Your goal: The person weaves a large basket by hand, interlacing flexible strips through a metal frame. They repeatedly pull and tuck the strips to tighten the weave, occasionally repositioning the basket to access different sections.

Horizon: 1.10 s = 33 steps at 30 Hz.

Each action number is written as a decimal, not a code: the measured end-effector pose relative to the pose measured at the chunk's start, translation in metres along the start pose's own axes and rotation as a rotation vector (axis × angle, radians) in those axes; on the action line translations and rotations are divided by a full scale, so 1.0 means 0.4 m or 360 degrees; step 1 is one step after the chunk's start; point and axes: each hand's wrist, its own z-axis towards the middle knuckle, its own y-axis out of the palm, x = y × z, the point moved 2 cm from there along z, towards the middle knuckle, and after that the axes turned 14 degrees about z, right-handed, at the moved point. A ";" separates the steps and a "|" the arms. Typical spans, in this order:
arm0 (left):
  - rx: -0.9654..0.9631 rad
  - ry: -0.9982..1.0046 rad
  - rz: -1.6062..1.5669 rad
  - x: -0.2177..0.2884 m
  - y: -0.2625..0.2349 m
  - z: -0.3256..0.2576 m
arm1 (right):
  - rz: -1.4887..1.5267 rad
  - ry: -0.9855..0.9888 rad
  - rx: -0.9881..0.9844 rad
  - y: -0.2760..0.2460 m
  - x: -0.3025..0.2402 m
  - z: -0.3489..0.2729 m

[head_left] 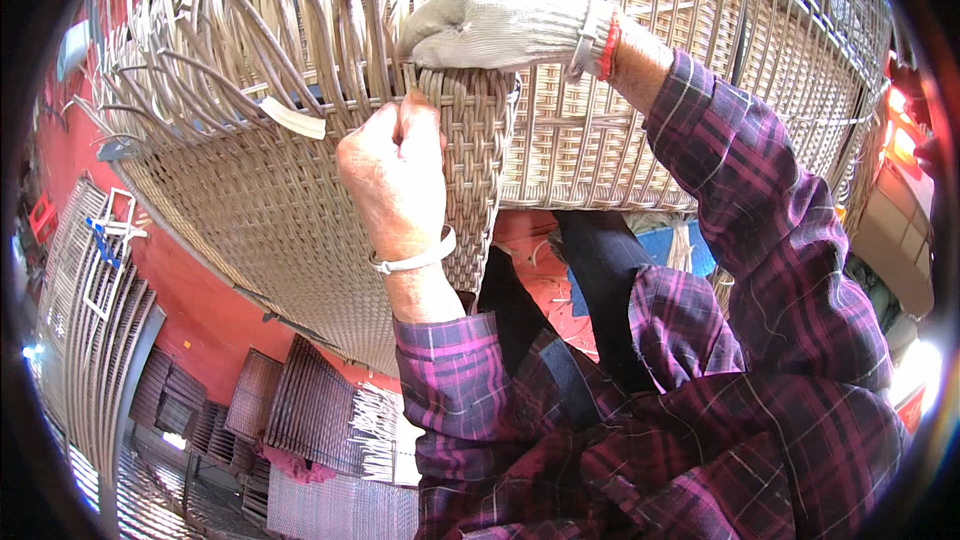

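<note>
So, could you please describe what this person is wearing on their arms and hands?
Both arms are covered by long sleeves of a purple and dark plaid shirt. The right hand wears a light grey knit work glove with a red-edged cuff. The left hand is bare, with a pale band around the wrist.

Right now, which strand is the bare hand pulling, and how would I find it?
Start at the big woven wicker frame and follow its rounded corner up to the gloved right hand. Just below, the bare left hand pinches one grey strand. Unlike the loose strands curling leftward, it runs straight and taut.
</note>
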 end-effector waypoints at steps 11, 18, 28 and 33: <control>0.0357 0.0201 0.0391 0.009 0.006 -0.004 | 0.0377 0.0077 0.0085 0.035 0.003 0.017; 0.0153 0.0069 0.0220 -0.001 -0.022 -0.013 | 0.0466 0.0024 -0.0031 0.026 -0.023 0.037; 0.0420 0.0171 0.0470 0.020 0.016 0.005 | -0.0012 -0.0507 -0.0017 0.031 0.035 0.039; 0.0573 0.0162 0.0159 0.021 0.014 -0.013 | 0.0327 -0.0734 0.0116 0.026 0.041 0.018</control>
